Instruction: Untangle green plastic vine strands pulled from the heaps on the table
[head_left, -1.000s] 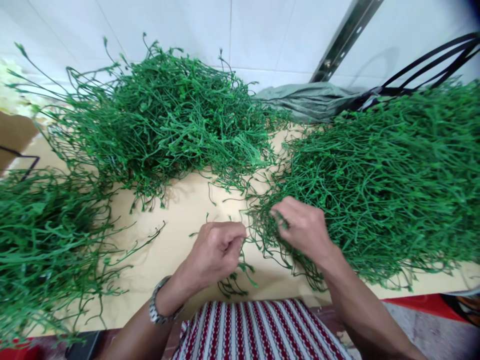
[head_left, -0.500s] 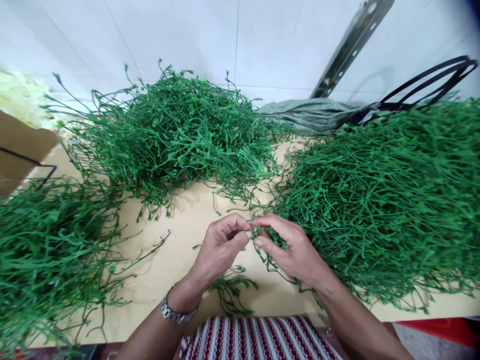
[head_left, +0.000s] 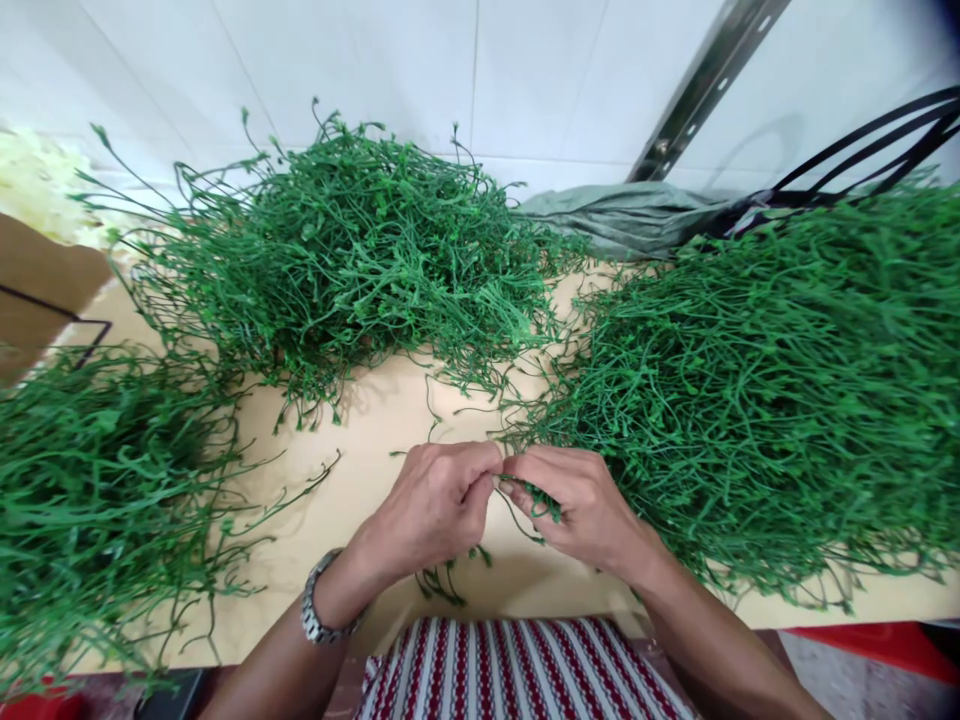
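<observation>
My left hand [head_left: 442,500], with a metal watch at the wrist, is closed in a pinch, its fingertips meeting those of my right hand. My right hand [head_left: 589,505] is pinched too, and a thin green artificial stem [head_left: 541,498] with small leafy tips shows between its thumb and fingers. One end of that stem runs into my left fingertips, where my fingers cover the detail. Below my left hand, a few loose green stems [head_left: 444,582] lie on the pale tabletop [head_left: 367,430], partly hidden by the hand.
A large heap of green stems [head_left: 772,390] fills the right side. Other heaps lie at the back [head_left: 360,250] and the left [head_left: 97,500]. Grey-green cloth [head_left: 622,215] and black straps [head_left: 877,140] rest by the wall. A brown box [head_left: 45,290] stands at far left.
My left hand has rolled over and closed, its knuckles now facing up. My right fingers have drawn closer together around the stem, and both hands have come slightly lower.
</observation>
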